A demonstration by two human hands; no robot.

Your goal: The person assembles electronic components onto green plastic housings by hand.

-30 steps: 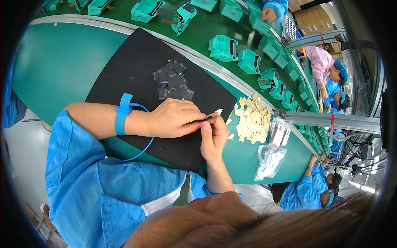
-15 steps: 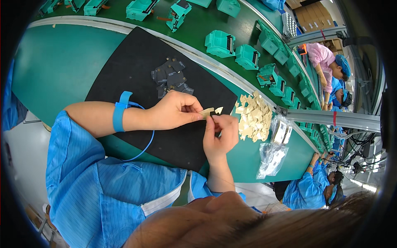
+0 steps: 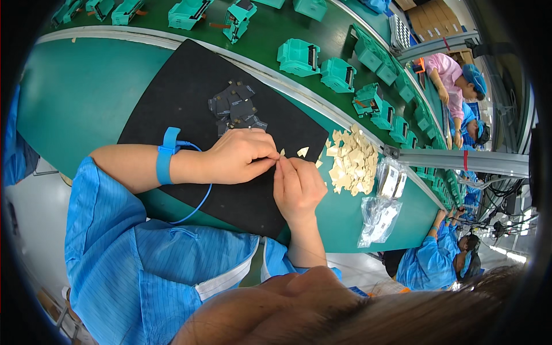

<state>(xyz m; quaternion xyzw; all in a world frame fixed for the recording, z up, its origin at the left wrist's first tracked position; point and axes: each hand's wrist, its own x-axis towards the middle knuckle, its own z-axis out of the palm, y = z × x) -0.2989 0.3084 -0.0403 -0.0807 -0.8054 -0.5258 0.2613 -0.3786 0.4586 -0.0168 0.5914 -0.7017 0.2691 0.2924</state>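
Over the black mat [image 3: 167, 103], my left hand [image 3: 244, 155] and my right hand [image 3: 299, 187] meet fingertip to fingertip, both closed in a pinch. A tiny tip of a cream paper-like piece [image 3: 282, 152] pokes up at my left fingertips; most of it is hidden. What my right fingers pinch is covered by the fingers. Beyond my left hand lies a loose heap of thin dark grey square parts [image 3: 238, 106]. Right of my hands, a loose cream scrap [image 3: 303, 152] rests near the mat's edge, beside a big pile of cream pieces [image 3: 353, 164].
A blue wrist strap [image 3: 165, 164] with a coiled cord circles my left wrist. Clear plastic bags [image 3: 379, 218] lie right of the pile. Past a metal rail [image 3: 310, 96], green plastic housings [image 3: 299, 57] stand in rows. A metal bar [image 3: 466, 163] crosses at right; co-workers sit beyond.
My right hand has shifted slightly left and its fingers now touch my left fingertips. The longer cream strip seen in my left hand is now mostly hidden. Housings have slid slightly left.
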